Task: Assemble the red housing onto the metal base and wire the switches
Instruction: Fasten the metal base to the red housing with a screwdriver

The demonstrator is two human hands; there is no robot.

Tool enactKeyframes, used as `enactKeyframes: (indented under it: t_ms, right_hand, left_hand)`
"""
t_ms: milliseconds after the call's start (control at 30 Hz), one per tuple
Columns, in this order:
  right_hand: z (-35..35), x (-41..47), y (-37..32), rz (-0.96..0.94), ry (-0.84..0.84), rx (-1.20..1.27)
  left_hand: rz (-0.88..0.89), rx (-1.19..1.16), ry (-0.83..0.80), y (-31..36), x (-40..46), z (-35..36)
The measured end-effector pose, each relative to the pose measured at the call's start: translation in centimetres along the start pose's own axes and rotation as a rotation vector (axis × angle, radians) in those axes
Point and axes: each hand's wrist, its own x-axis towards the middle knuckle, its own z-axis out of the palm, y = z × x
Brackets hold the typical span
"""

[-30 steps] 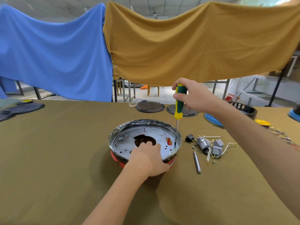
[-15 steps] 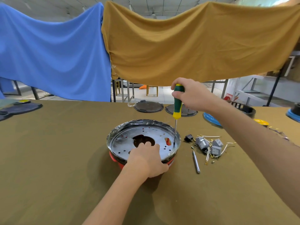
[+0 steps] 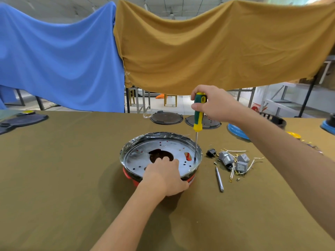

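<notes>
Fingers of the right hand clenched the screwdriver upright over the metal base; the left hand gripped its near rim.

The metal base sits on the housing at the middle of the table; the switches lie just right of it. Behind it two round lids lie side by side; a loose bit lies before the switches.

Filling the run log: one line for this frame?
left hand: steadies round metal base | right hand: green-yellow screwdriver upright, tip in base | grey switches: loose
</notes>
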Motion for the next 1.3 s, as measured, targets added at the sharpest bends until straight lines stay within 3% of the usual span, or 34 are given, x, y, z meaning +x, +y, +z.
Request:
enactKeyframes:
  t_ms: [133,200,333,400,733,833,967,1200,1300]
  right_hand:
    - [1.9,-0.2,-0.5,0.080,0.218,-0.405]
    - [2.5,-0.4,-0.3,0.046,0.264,-0.484]
    - [0.5,0.0,-0.2,0.088,-0.062,-0.099]
    - [-0.4,0.1,0.0,0.086,-0.142,0.064]
    - [2.1,-0.2,-0.5,0.068,0.174,-0.263]
    - [1.8,-0.3,-0.6,0.020,0.102,-0.197]
    - [0.4,-0.2,-0.2,0.050,-0.089,0.147]
    - [1.7,-0.3,-0.2,0.026,0.112,-0.102]
    - [2.2,-0.3,-0.1,0.004,0.112,-0.052]
  left_hand:
    - [-0.008,0.003,-0.014,0.0,0.0,0.0]
    - [-0.015,0.011,-0.024,0.1,0.0,0.0]
    - [-0.006,0.007,-0.018,0.0,0.0,0.0]
    - [-0.002,0.010,-0.012,0.0,0.0,0.0]
    - [-0.005,-0.003,-0.017,-0.1,0.1,0.0]
    - [-0.011,-0.009,-0.019,0.0,0.0,-0.1]
    - [-0.006,-0.013,-0.013,0.0,-0.1,-0.1]
    - [-0.010,-0.012,-0.018,0.0,0.0,-0.1]
    - [-0.012,-0.011,-0.022,0.1,-0.1,-0.2]
